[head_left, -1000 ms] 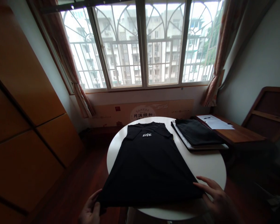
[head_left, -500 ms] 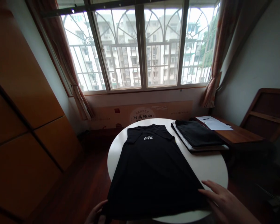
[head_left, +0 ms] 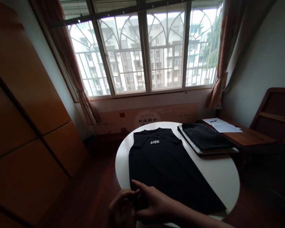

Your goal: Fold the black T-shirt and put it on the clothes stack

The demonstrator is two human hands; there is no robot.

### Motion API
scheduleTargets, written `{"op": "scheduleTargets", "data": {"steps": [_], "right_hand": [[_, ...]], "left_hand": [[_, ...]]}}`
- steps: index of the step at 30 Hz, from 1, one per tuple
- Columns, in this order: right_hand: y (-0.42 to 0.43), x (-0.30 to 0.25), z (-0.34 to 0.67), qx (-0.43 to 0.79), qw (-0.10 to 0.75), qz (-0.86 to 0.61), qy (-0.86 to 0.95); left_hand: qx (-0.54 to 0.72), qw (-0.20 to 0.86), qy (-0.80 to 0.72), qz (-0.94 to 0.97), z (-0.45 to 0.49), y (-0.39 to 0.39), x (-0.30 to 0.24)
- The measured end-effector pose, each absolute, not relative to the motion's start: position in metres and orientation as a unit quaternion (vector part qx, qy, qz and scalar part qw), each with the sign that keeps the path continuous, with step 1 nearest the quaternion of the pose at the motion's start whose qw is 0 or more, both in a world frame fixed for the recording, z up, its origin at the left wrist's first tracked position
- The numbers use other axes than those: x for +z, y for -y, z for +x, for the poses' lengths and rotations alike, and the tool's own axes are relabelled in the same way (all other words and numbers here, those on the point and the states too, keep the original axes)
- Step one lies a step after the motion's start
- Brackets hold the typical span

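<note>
A black T-shirt (head_left: 166, 171) with a white chest print is spread on a round white table (head_left: 218, 172), its neck toward the window. My left hand (head_left: 122, 205) is curled at the shirt's lower left edge, pinching the cloth; shadow hides part of its fingers. Reaching across from the right, my right hand (head_left: 150, 201) is beside it over the lower left part of the shirt. Its thumb and fingers stand apart, with dark cloth showing between them. The hem's right corner lies loose on the table.
Folded dark clothes (head_left: 204, 136) are stacked at the table's right rear. Behind them stands a wooden desk (head_left: 256, 136) with white papers (head_left: 224, 127) and a pen. An orange-brown cabinet (head_left: 26, 126) is on the left, and a printed box (head_left: 175, 115) lies below the window.
My right hand has left the hem's right corner and crossed over to my left hand. The shirt's lower left side has been drawn inward. The view has shifted slightly.
</note>
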State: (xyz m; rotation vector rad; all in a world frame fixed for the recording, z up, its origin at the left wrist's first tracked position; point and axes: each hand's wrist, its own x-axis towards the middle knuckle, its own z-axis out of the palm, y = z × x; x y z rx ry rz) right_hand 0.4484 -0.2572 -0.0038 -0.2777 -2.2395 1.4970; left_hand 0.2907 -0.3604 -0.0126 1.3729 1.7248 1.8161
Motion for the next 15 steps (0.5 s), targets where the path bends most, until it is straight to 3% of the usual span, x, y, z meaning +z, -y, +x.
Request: {"op": "scheduleTargets", "data": {"steps": [7, 11, 15], "right_hand": [[0.252, -0.009, 0.433, 0.557, 0.305, -0.115, 0.764], [0.242, -0.007, 0.431, 0.549, 0.302, -0.135, 0.767], [0.233, -0.022, 0.423, 0.509, 0.262, -0.162, 0.804]], "left_hand": [[0.570, 0.172, -0.603, 0.530, 0.294, 0.343, -0.007], [0.612, 0.172, -0.579, 0.511, 0.258, 0.323, 0.001], [0.629, 0.108, -0.641, 0.427, 0.189, 0.251, 0.017]]}}
